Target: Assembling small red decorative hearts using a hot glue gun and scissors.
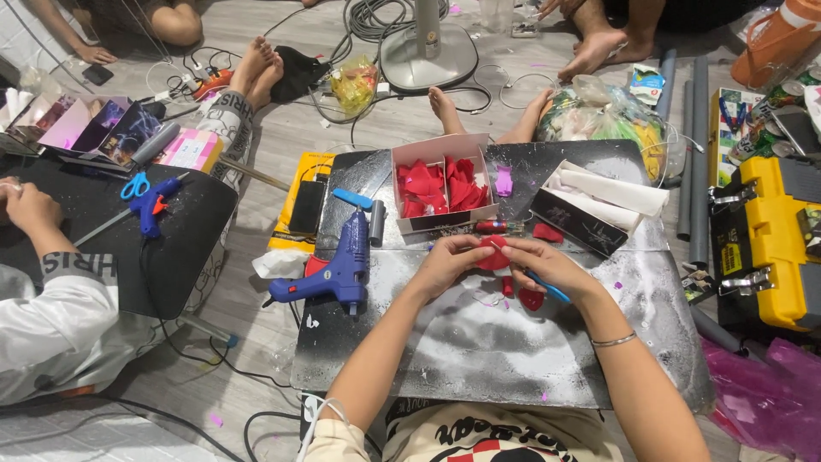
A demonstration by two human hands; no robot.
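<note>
While pinching: hands (500,261) together (red petal (493,254)).

Pinched between both hands, a round red paper petal (493,254); just left, a blue plastic glue gun (339,272); beyond, a white cardboard box of red petals (442,181).

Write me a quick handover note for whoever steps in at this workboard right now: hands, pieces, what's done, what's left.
Left hand and right hand together pinch a small red piece; the right also holds a blue tool.
Blue glue gun stands left of the hands. Box of red pieces sits behind them; loose red bits lie under the right hand.
Done: one piece is in hand.
Left: many pieces remain in the box.
</note>
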